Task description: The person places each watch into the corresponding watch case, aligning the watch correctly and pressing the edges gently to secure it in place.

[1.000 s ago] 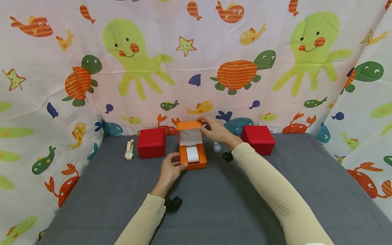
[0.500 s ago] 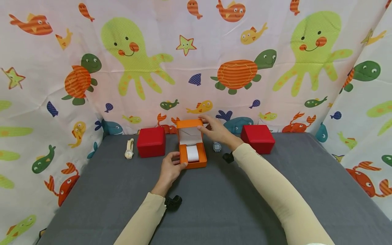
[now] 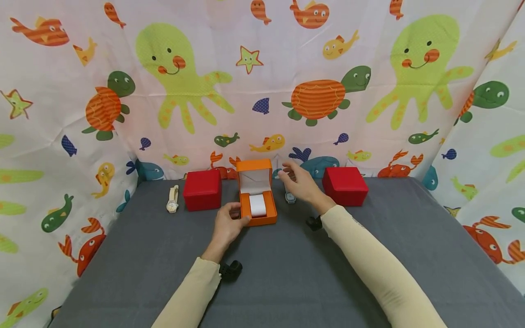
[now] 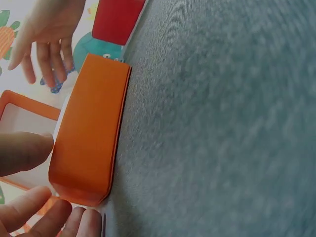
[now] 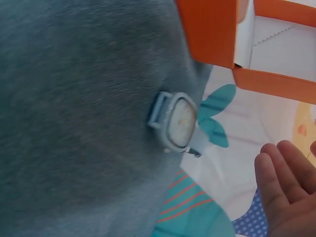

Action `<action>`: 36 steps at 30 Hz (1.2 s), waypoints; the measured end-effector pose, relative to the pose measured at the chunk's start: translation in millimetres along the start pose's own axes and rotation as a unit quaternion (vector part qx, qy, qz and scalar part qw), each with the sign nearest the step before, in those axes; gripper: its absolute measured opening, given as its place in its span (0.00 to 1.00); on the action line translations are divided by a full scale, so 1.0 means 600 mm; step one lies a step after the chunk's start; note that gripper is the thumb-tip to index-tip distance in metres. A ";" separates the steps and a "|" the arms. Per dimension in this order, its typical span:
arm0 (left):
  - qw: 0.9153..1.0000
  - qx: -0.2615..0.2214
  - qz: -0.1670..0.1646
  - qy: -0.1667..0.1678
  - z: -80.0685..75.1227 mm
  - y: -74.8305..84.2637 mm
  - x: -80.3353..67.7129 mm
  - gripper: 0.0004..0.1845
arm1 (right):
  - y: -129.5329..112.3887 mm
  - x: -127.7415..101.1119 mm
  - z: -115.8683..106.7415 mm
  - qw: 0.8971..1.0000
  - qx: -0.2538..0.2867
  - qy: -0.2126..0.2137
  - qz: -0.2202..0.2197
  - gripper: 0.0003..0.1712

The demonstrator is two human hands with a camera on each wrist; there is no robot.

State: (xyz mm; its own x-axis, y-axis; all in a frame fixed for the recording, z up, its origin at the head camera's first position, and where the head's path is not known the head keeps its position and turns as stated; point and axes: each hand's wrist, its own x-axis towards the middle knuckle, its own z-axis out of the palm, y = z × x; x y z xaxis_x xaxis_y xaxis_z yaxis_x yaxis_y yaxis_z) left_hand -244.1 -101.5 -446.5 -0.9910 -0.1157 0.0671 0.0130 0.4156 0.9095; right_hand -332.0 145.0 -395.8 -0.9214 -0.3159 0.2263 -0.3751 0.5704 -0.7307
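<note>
Sea-animal cloth fills the bkgd & both sides, running off the top, left & right edges. Grey desk in front of it, near edge cut off. Beige sleeves come in from the near side, also cut off at bottom. Orange box sits approx. mid-desk toward the far side, lid up at the back; left wrist view is mostly its near wall, so the inside's largely hidden there. Red boxes next, both closed: left red box just beside the orange one, right red box farther off. Hands: left hand holds the orange box at its near left corner, thumb at front, fingers along the left wall, some fingertips hard to see from the head cam. Right hand hangs in the air right of the lid, fingers loosely bent, nothing in it; cut off in right wrist view. White cushion sits in the orange box. Cream-strap watch lies left of the left red box, dial too tiny to read. Silver watch is btwn orange box & right red box, strap pt. hidden by the right hand; blurry in right wrist view, dial unreadable.
</note>
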 end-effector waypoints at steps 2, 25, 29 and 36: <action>1.000 0.015 0.024 0.010 -0.002 0.002 0.001 0.24 | 0.005 -0.004 -0.001 1.000 -0.005 0.005 0.003 0.33; 0.934 0.251 0.197 -0.162 -0.011 0.019 0.076 0.35 | 0.055 -0.033 0.008 0.990 -0.105 -0.038 0.083 0.37; 0.923 0.275 0.198 -0.181 -0.011 0.029 0.083 0.37 | 0.055 -0.036 0.011 0.988 -0.112 -0.045 0.095 0.35; 0.910 0.302 0.195 -0.206 -0.008 0.042 0.087 0.37 | 0.054 -0.038 0.015 0.987 -0.111 -0.062 0.102 0.32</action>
State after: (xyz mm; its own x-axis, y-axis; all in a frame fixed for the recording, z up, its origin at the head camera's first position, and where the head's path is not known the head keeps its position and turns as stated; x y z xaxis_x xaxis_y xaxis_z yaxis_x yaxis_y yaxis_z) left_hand -295.0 -101.5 -418.3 -0.8945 0.4426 0.0629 0.4214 0.7879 0.4491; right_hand -322.0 163.7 -430.6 -0.9658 -0.2591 -0.0017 -0.2082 0.7800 -0.5901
